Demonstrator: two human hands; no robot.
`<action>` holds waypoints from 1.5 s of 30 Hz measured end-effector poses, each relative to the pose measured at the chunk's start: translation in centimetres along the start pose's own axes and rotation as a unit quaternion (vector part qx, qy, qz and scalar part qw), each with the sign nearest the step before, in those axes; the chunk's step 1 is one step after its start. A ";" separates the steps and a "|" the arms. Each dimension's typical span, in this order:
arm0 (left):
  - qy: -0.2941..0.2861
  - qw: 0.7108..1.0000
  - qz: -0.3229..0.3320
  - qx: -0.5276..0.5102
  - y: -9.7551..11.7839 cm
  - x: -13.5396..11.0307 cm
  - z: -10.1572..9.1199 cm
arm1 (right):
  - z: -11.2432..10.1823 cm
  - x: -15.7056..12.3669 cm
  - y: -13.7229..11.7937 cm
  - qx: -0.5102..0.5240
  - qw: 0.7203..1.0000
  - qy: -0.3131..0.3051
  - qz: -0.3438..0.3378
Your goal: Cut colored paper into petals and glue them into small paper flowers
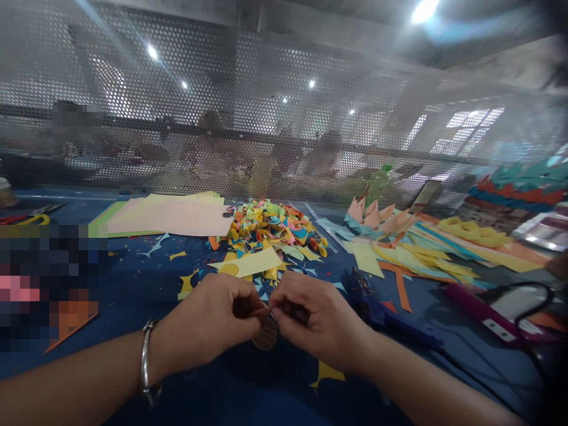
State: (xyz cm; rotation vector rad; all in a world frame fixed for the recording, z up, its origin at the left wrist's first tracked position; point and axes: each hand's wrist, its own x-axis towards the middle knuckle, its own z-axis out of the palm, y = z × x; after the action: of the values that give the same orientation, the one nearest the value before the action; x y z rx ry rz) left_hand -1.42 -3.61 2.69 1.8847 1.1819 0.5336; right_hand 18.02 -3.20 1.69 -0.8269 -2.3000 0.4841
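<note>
My left hand and my right hand meet over the blue table, fingertips pinched together. Whatever lies between them is small and mostly covered by the fingers; I cannot make out what it is. Just under the fingertips shows a round brownish disc with stripes, partly hidden by both hands. Beyond the hands lies a heap of coloured paper scraps, with a pale yellow paper strip at its near side. A yellow paper scrap rests close to my right wrist.
Stacked paper sheets lie back left, near yellow-handled scissors. On the right are a blue glue gun with a cord, a purple power strip, zigzag-cut paper and paper strips. A perforated metal screen stands behind.
</note>
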 end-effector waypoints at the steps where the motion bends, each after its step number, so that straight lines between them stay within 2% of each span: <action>1: -0.006 1.000 -0.001 -0.005 0.0 0.0 0.0 | 0.0 0.0 0.0 0.002 1.000 0.001 0.003; 10: -0.033 0.997 0.042 -0.046 0.0 0.1 0.2 | -0.4 0.0 -0.4 0.044 0.998 0.000 0.044; 13: -0.053 0.993 0.033 -0.105 -0.4 0.3 0.3 | -0.5 0.1 -0.5 0.050 0.997 -0.002 0.053; 17: -0.111 0.973 0.047 -0.197 -0.5 0.5 -0.1 | -0.5 0.0 -0.4 0.059 0.996 -0.002 0.067; 22: -0.161 0.970 0.033 -0.178 -0.3 0.5 -1.1 | -0.6 0.0 -0.3 0.073 0.993 -0.013 0.091; 26: -0.148 0.972 0.023 -0.179 -0.4 0.5 -1.1 | -0.6 0.1 -0.3 0.070 0.993 -0.015 0.096; 31: -0.105 0.988 0.022 -0.114 -0.3 0.7 -1.3 | -0.5 0.3 0.0 0.080 0.990 -0.021 0.114; 37: -0.076 0.994 0.080 -0.018 0.0 0.8 -1.5 | -0.5 0.5 0.4 0.078 0.989 -0.025 0.126; 41: -0.072 0.993 0.046 0.086 -0.2 0.6 -2.1 | -0.7 0.5 0.8 0.051 0.990 -0.023 0.129; 45: -0.067 0.972 0.029 0.221 -0.5 0.2 -3.0 | -1.0 0.3 1.6 -0.022 0.989 -0.036 0.138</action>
State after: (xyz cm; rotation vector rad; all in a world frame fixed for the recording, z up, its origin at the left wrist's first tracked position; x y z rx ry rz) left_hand -3.65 -2.05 3.96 2.2964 1.2308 0.1739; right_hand 19.17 -1.72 1.70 -1.1762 -2.2787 0.5945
